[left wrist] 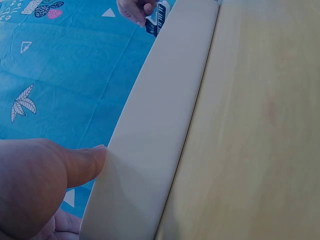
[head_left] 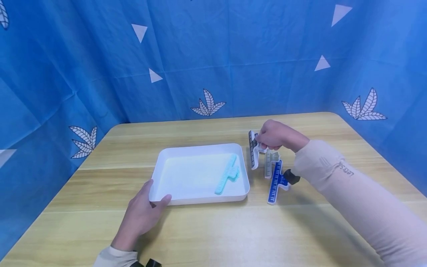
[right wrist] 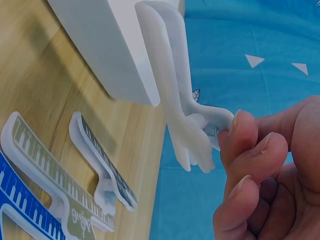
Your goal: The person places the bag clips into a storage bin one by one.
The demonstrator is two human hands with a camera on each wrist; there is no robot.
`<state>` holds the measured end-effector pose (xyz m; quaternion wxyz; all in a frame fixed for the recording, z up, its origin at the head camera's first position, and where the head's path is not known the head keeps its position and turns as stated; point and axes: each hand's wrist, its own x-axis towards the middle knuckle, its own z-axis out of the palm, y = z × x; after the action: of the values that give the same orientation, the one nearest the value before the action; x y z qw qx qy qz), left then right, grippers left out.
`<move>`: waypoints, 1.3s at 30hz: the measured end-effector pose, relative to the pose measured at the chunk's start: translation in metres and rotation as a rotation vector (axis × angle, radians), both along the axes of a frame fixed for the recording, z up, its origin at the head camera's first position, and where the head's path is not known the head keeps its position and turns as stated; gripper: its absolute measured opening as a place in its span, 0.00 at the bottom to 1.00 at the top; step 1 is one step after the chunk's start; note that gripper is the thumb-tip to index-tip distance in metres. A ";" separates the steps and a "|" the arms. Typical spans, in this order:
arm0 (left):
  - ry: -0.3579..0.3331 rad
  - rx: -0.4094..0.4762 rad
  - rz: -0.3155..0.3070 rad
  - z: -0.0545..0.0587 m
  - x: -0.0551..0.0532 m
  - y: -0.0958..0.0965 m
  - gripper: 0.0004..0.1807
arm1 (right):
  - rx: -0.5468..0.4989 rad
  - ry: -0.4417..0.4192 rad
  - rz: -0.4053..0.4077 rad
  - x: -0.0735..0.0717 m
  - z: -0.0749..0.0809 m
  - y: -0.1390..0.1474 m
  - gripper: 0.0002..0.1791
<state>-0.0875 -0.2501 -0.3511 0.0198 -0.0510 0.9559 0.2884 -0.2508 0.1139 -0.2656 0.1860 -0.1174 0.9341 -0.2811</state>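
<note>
My left hand [head_left: 141, 211] grips the front left corner of a white tray [head_left: 190, 202], thumb on its near wall. A light turquoise clip [head_left: 227, 174] lies inside the tray towards the right. Just past the tray's right side, my right hand [head_left: 275, 134] pinches a black-and-white clip [head_left: 252, 150] with a piano-key print by its handle end. In the right wrist view this clip [right wrist: 167, 75] is raised off the table, its white edge facing the camera. Below it lie a gold clip [right wrist: 45, 170], a blue clip [right wrist: 25, 200] and a dark-printed clip [right wrist: 102, 160].
The wooden table [head_left: 213, 237] carries the tray and clips. A blue patterned curtain [head_left: 186, 48] hangs behind and beside it. The blue clip lies close under the right wrist, where a black device [head_left: 291, 177] is strapped.
</note>
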 end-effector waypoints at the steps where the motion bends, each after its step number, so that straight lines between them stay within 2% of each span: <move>1: 0.000 0.000 -0.001 0.000 0.000 0.000 0.52 | 0.005 0.003 0.001 0.000 0.000 0.000 0.19; 15: -0.003 -0.021 0.009 -0.002 0.001 0.000 0.51 | 0.000 0.012 0.013 -0.001 -0.005 -0.010 0.20; 39: 0.000 -0.025 0.008 -0.001 -0.001 0.003 0.51 | -0.013 0.007 0.031 0.001 -0.003 -0.017 0.20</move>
<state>-0.0885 -0.2474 -0.3522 0.0178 -0.0549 0.9592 0.2767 -0.2503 0.0973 -0.2691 0.1862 -0.1344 0.9310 -0.2839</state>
